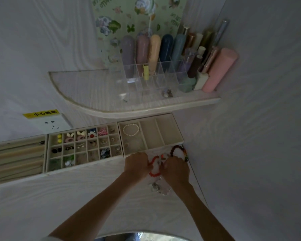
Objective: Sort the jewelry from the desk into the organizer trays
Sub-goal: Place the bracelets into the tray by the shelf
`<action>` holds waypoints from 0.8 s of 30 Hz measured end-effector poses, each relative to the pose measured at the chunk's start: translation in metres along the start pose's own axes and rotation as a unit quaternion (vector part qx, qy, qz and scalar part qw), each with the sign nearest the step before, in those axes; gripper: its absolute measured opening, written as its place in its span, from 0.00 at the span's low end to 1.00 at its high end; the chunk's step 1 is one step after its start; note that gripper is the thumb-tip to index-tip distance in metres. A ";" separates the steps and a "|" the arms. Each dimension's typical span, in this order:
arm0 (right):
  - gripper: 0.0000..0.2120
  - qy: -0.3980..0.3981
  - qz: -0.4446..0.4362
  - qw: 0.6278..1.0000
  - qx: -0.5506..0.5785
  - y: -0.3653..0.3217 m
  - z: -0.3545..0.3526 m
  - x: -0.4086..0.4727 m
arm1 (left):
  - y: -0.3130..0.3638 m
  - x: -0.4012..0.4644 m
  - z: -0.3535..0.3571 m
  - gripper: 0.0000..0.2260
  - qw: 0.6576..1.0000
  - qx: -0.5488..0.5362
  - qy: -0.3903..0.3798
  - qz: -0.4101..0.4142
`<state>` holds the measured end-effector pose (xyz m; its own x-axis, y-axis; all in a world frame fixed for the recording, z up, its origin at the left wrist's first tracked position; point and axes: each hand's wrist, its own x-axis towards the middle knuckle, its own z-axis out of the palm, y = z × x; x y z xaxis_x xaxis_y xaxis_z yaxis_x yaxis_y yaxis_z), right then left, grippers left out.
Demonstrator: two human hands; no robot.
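Near the right wall, your left hand [136,164] and right hand [176,168] both curl their fingers into the bracelet pile [156,168] on the desk [76,197], just before the wide-slot tray [151,134].

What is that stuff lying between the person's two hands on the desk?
In the head view, a tangle of beaded bracelets lies between the left hand and right hand: an orange-red bead bracelet over pale beads. Both hands seem to be picking at it.
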<state>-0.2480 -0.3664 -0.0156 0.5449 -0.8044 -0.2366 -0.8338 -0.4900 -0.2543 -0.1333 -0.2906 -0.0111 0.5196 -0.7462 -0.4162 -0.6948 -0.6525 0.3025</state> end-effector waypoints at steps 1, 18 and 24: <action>0.12 -0.004 0.001 1.000 0.000 0.000 -0.001 0.000 | -0.001 -0.001 -0.001 0.14 1.000 -0.002 -0.003 0.009; 0.09 -0.168 -0.207 0.955 0.130 -0.008 -0.047 0.019 | -0.004 -0.022 -0.060 0.12 0.982 -0.050 0.043 0.179; 0.05 -0.135 -0.147 0.940 0.275 0.006 -0.052 0.025 | -0.016 -0.023 -0.074 0.10 0.983 -0.075 0.022 0.167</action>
<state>-0.2438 -0.4066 0.0258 0.8098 -0.5097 -0.2906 -0.5112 -0.3700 -0.7757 -0.0979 -0.2731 0.0569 0.2980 -0.9252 -0.2352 -0.7513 -0.3793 0.5401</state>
